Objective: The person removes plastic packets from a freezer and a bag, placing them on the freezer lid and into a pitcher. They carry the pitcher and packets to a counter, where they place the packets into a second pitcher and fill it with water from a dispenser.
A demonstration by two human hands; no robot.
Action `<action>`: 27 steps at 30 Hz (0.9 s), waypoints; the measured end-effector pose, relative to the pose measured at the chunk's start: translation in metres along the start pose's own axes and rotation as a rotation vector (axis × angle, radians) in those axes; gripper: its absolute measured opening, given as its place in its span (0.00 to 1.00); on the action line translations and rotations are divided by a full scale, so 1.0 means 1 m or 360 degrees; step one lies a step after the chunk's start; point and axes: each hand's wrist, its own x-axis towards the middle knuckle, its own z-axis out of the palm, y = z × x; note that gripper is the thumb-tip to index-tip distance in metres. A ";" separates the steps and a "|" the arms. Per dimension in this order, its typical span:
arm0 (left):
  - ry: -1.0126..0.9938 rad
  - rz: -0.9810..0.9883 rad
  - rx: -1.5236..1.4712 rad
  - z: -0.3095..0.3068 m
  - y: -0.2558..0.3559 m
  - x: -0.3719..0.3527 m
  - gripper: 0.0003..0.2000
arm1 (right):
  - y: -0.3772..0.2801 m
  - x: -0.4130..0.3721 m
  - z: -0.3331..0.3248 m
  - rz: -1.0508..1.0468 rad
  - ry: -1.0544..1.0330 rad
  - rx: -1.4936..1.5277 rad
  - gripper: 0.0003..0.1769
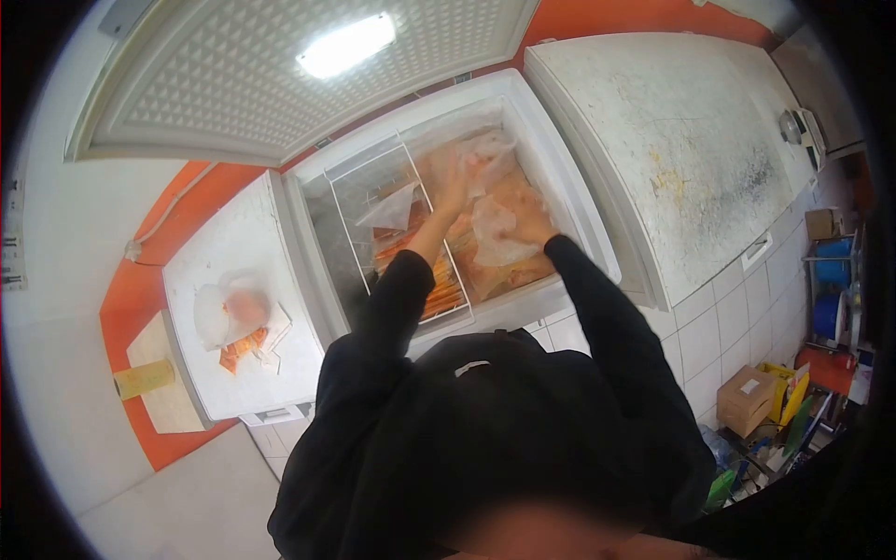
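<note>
Reaching down into the chest freezer [581,217], the right hand [528,217] is holding its grip shut around a crumpled clear bag [493,238], which is lying on orange-filled packs [509,273]. Just left of that grip, the left hand [457,182] is pressing against another plastic bag [487,149]; how far its grip is closed I cannot tell. Further left, a wire basket [373,187] is sitting inside the freezer. Beyond the grip, the lid [280,84] is standing open. A closed freezer [681,140] is flanking the right and a smaller freezer [233,247] the left, against an orange wall [140,280].
</note>
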 end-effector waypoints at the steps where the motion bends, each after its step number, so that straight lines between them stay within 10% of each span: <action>1: -0.0120 -0.0039 0.0326 0.008 -0.012 0.001 0.44 | 0.003 -0.016 0.013 0.0056 0.0021 -0.0036 0.42; 5: -0.0497 -0.0112 0.1086 0.042 -0.030 -0.052 0.41 | 0.028 -0.054 0.062 0.0476 -0.0204 0.0592 0.21; 8: -0.0675 -0.0080 0.1416 0.058 -0.066 -0.093 0.16 | 0.004 -0.060 0.043 0.0508 -0.0110 0.0956 0.13; 16: 0.0258 0.0187 -0.0326 0.089 -0.036 -0.078 0.06 | -0.027 -0.030 -0.043 0.0882 0.0187 0.2471 0.11; 22: 0.0216 0.0251 -0.0736 0.001 0.118 -0.103 0.06 | -0.119 -0.025 -0.129 0.0054 0.0255 0.1838 0.07; 27: 0.0527 0.0381 -0.1007 -0.121 0.198 -0.196 0.07 | -0.198 -0.037 -0.136 -0.0139 -0.0678 0.1003 0.27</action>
